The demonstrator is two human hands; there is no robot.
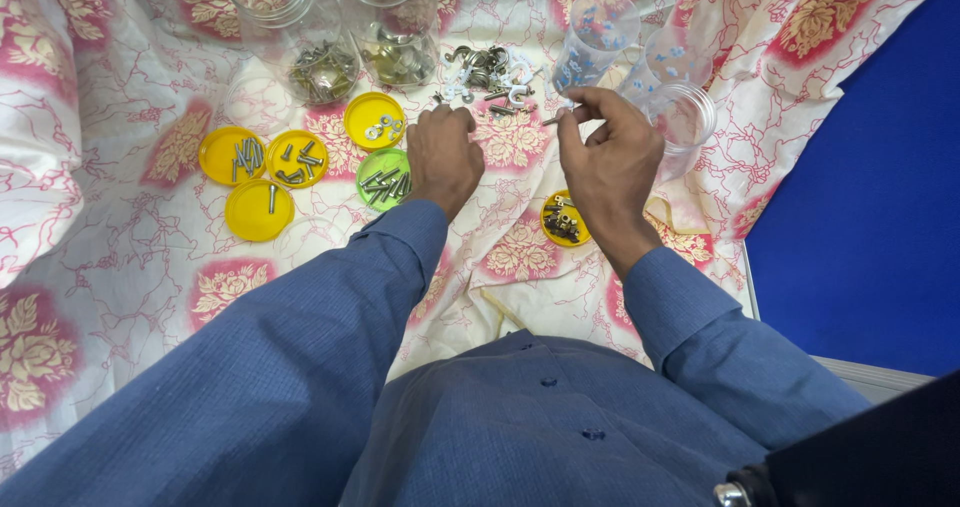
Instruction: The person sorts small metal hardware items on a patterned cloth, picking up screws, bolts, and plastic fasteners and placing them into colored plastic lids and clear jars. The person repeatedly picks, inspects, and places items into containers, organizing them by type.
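The right hand (610,157) pinches what looks like a small screw (551,121), hard, light and slippery, best held mid-shaft, at 12 o'clock; the left hand (443,157) rests curled, holding nothing.

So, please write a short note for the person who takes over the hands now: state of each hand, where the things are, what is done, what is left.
Left hand: closed into a loose fist, resting on the flowered cloth beside the green round lid with screws; whether it holds anything cannot be seen.
Right hand: fingertips pinch a small metal screw, raised over the cloth.
Unsorted pile of metal hooks and white clips lies ahead of both hands.
Done: screws lie sorted on four yellow round lids; a fifth small yellow lid with dark nuts sits under the right wrist.
Left: the pile and the pinched screw.
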